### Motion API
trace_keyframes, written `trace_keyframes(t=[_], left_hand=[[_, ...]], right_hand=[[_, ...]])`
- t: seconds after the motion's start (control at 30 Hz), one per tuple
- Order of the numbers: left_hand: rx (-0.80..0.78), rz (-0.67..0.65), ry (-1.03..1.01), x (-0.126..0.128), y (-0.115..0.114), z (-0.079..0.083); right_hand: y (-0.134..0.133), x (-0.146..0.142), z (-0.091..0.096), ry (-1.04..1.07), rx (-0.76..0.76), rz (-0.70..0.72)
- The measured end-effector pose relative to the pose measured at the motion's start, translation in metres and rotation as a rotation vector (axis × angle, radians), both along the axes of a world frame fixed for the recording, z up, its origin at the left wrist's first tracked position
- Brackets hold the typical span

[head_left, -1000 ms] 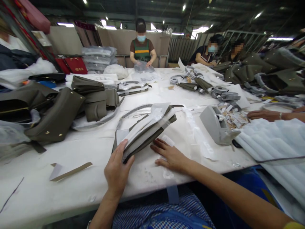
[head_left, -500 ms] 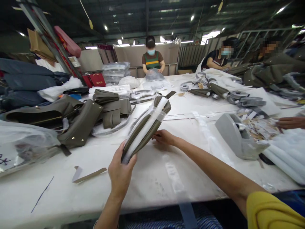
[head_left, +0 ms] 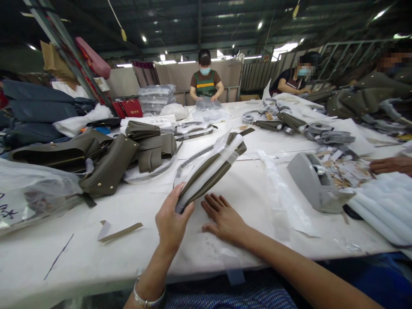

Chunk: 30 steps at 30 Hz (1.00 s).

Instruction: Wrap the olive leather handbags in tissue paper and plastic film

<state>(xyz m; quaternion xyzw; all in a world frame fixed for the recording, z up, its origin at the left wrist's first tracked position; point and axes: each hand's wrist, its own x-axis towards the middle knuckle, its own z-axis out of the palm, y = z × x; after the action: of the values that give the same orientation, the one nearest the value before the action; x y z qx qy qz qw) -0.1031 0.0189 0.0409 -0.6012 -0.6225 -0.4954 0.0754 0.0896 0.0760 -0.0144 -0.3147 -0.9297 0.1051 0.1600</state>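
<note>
My left hand grips the near end of a bundle of olive-green leather pieces wrapped in white foam and clear film. The bundle is tilted up off the white table, its far end pointing up and right. My right hand lies flat on the table just right of the bundle's near end, fingers stretched out, palm down on a clear plastic sheet.
Olive bags are piled at the left beside a plastic bag. A grey tape dispenser and white foam sheets lie at the right, where another person's hand rests. A cardboard strip lies near left. Masked workers stand at the far side.
My left hand has lowered the bundle from nearly upright to a flatter tilt. My right hand has drawn back from under the bundle and now lies flat on the table.
</note>
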Motion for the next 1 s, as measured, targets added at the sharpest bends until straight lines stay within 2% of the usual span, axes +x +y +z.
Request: trace_keyframes(t=[0.1,0.17,0.3,0.37,0.43,0.5,0.57,0.6,0.7,0.77,0.9,1.0], left_hand=[[0.064,-0.121,0.141,0.013,0.003,0.000],[0.076,-0.188,0.220,0.018,-0.001,-0.005],[0.049,-0.303,0.353,0.027,-0.017,-0.024],[0.063,-0.343,0.393,0.033,-0.025,-0.036],[0.083,-0.341,0.405,0.040,-0.031,-0.044],[0.077,-0.321,0.410,0.046,-0.034,-0.048],[0.060,-0.322,0.429,0.049,-0.036,-0.048],[0.059,-0.327,0.439,0.050,-0.037,-0.047],[0.070,-0.342,0.458,0.050,-0.041,-0.044],[0.079,-0.346,0.471,0.051,-0.045,-0.043],[0.134,-0.310,0.473,0.057,-0.055,-0.045],[0.142,-0.285,0.451,0.061,-0.058,-0.045]], right_hand=[[0.011,-0.017,0.003,0.147,0.077,0.048],[0.004,-0.014,0.008,0.262,0.131,0.123],[-0.032,0.019,0.034,0.419,0.123,0.412],[-0.039,0.035,0.053,0.466,0.105,0.479],[-0.029,0.041,0.072,0.505,0.093,0.396],[-0.002,0.038,0.084,0.481,0.036,0.174],[0.034,0.024,0.089,0.331,-0.088,-0.055],[0.052,0.015,0.089,0.211,-0.169,-0.120],[0.101,-0.019,0.082,0.008,-0.274,-0.174],[0.122,-0.043,0.073,-0.071,-0.294,-0.219],[0.141,-0.078,0.054,-0.168,-0.343,-0.323],[0.148,-0.088,0.047,-0.177,-0.440,-0.318]])
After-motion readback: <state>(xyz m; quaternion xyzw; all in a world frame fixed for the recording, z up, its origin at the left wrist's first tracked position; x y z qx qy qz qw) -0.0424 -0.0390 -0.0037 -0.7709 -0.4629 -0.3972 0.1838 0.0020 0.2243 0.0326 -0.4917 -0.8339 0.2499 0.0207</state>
